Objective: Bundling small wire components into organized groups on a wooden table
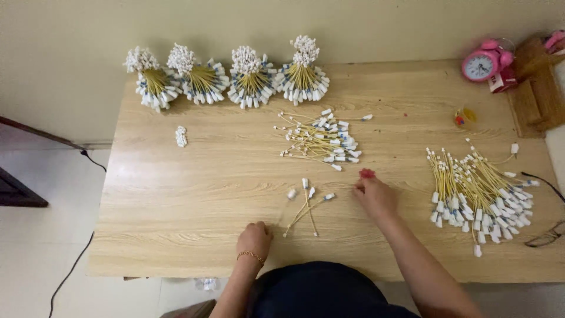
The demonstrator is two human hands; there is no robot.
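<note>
Our right hand (375, 195) pinches a small red piece (367, 173) in its fingers beside a few yellow wires (307, 209); our left hand (254, 238) rests curled, holding nothing, on the worktop (194, 200).

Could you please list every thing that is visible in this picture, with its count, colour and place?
tied cable bundles: four, yellow wires with white ends, standing in a row along the far edge of the table
loose cable pile: one, yellow and white, centre of the table
large cable pile: one, yellow and white, right side
few cables: about four, yellow and white, between the hands
small white piece: one, white, left part of the table
red bit: one, red, just beyond the right fingertips
alarm clock: one, pink, far right corner
glasses: one pair, dark, right edge
table: one, light wood
left hand: closed, resting on the table, gold bracelet on the wrist
right hand: resting on the table by the red bit
</note>
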